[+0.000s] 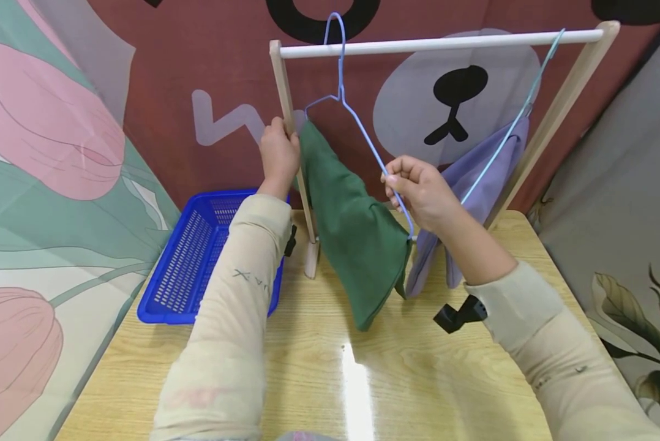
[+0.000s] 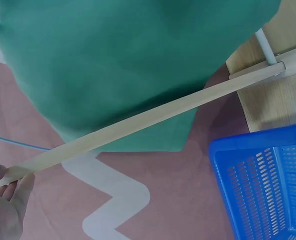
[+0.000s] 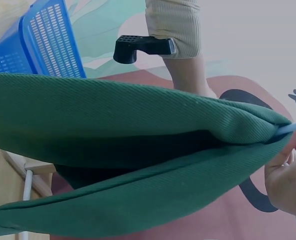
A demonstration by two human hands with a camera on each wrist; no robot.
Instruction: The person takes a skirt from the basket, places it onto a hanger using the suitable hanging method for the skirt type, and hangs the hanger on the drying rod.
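A blue-purple hanger (image 1: 363, 125) hangs by its hook over the white rail (image 1: 446, 43) of a small clothes rack, with a green cloth (image 1: 346, 220) draped on it. My right hand (image 1: 420, 190) pinches the hanger's sloping right arm between thumb and fingers. At the rack's left side, my left hand (image 1: 280, 150) holds the wooden post (image 2: 137, 120), its fingers curled round the wood in the left wrist view. The right wrist view shows the green cloth (image 3: 112, 107) folded in two layers, with the hanger's end at its edge.
A purple cloth (image 1: 487, 165) hangs on a teal hanger (image 1: 514, 125) at the rack's right end, close behind my right hand. Left of the rack, a blue plastic basket (image 1: 167, 315) stands on the wooden table (image 1: 319, 373). Printed fabric (image 1: 220, 165) lines the back.
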